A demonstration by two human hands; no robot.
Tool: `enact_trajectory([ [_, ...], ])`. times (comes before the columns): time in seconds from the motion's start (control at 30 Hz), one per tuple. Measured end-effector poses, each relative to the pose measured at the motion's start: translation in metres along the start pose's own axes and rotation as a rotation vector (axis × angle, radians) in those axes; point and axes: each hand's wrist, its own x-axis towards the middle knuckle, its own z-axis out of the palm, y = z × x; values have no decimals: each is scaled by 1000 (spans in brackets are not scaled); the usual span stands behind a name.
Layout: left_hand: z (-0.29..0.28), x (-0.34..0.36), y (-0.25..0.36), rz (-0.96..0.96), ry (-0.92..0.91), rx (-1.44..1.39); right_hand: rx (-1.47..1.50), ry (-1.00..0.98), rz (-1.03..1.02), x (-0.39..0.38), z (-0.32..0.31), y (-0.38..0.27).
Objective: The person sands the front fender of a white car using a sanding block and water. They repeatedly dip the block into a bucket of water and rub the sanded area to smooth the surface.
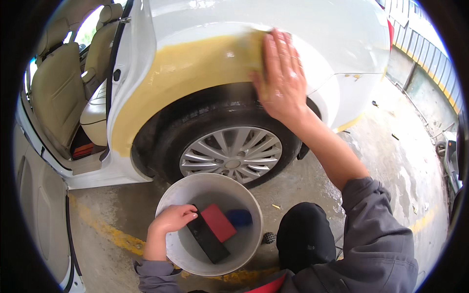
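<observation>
My right hand (285, 80) lies against the rear fender, fingers stretched over a motion-blurred, yellow-smeared pad (256, 51). Most of the pad is hidden beneath my palm, and its exact kind cannot be made out. A wide band of yellow filler (190, 63) curves over the wheel arch on the white car (205, 12); its surface looks wet. My left hand (172, 219) reaches over the rim of a white bucket (163, 200), its closed fingers at the upper end of a long black block (207, 239). Inside the bucket, a red block (218, 222) and a blue object (239, 217) sit in water.
Behind the bucket stands the rear wheel with its tyre (166, 141) and silver rim (232, 151). The open car door (41, 205) is at left, beside beige seats (58, 90). My dark-clad knee (304, 234) is right of the bucket. Wet concrete floor (386, 146) stretches toward a wall (422, 88).
</observation>
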Motion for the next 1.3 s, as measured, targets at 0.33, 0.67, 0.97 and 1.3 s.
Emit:
enact_trajectory([
  [0.33, 1, -3, -2, -24, 20, -45, 66, -58, -10, 4, 9, -1],
  [0.67, -1, 0, -1, 12, 45, 152, 93, -69, -175, 23, 17, -38],
  [0.97, -5, 4, 2, -10, 54, 69, 127, -91, -317, 55, 53, -124],
  [1.3, 0, 12, 0, 8, 7, 164, 31, -70, -300, 57, 56, -129],
])
